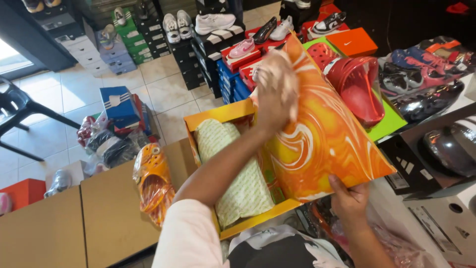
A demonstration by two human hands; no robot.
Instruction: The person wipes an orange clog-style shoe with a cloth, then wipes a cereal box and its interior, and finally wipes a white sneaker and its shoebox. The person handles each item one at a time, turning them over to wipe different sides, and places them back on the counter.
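Two hands [275,89], one shoebox [233,149] (orange)

Brown counter [99,218] bears orange clog [152,186]; orange shoebox [218,115] too.

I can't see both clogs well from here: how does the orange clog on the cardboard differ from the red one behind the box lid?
The orange clog is marbled orange and lies on brown cardboard, left of the open box. The red clog is plain red and sits on a green surface, right of the lid. Neither hand touches either. Both look wrapped in clear plastic.
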